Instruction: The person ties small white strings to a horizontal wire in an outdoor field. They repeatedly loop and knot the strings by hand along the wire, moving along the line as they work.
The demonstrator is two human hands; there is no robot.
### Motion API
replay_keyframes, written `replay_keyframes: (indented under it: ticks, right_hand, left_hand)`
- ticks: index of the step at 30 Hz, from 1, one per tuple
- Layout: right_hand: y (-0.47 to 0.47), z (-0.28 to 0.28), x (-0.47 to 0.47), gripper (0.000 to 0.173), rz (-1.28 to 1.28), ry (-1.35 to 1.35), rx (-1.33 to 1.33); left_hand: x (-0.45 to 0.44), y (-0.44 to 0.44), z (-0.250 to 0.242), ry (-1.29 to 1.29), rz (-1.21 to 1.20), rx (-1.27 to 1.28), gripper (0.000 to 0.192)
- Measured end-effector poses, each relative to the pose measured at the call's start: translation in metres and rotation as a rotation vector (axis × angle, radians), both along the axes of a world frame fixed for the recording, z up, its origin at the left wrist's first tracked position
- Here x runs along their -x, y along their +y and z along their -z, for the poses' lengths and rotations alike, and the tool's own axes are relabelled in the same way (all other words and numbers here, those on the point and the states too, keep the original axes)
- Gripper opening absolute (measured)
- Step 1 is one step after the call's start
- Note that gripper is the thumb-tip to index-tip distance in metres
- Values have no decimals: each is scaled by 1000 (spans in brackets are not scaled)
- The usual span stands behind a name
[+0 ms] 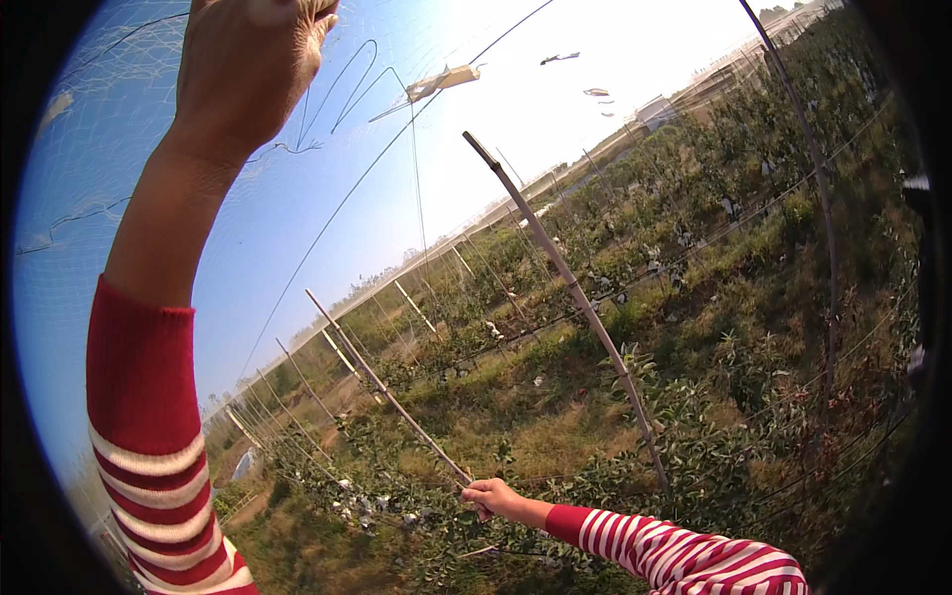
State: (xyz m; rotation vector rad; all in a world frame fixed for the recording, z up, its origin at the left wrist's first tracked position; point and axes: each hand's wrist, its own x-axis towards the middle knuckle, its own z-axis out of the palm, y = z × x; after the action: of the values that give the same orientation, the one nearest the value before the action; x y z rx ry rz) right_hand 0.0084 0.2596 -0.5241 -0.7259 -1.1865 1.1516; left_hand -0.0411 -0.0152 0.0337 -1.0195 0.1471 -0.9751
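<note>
My left hand (pixel 249 74) is raised at the upper left, close to a fine overhead net (pixel 141 67). Its fingers are mostly cut off by the picture's top edge, so what it holds cannot be told. Beside it, thin bent wire (pixel 349 85) hangs below the net. Low in the middle, my right hand (pixel 489 497) is closed around a slim pole (pixel 387 394), which slants up and left from the fist. Both arms wear red-and-white striped sleeves.
A thicker bamboo pole (pixel 573 286) stands to the right, with another thin post (pixel 822 186) beyond. An overhead line (pixel 349 190) crosses the sky, with a tan scrap (pixel 444 82) on it. Rows of leafy plants (pixel 744 387) bear white bags (pixel 364 513).
</note>
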Motion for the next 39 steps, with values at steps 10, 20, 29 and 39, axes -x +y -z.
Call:
replay_keyframes:
  ticks: [10,20,29,39]
  right_hand:
    - [-68,-25,-32,25,52,172,-137]
    - [-142,-23,-50,22,-145,733,-228]
    - [-185,-17,-49,23,-134,603,-260]
    - [-213,-36,-21,20,362,708,-127]
  left_hand:
    - [3,23,55,13,124,-23,16]
    - [20,201,330,317,690,1948,12]
    - [25,176,499,567,1153,2519,28]
    - [28,99,515,251,930,1678,32]
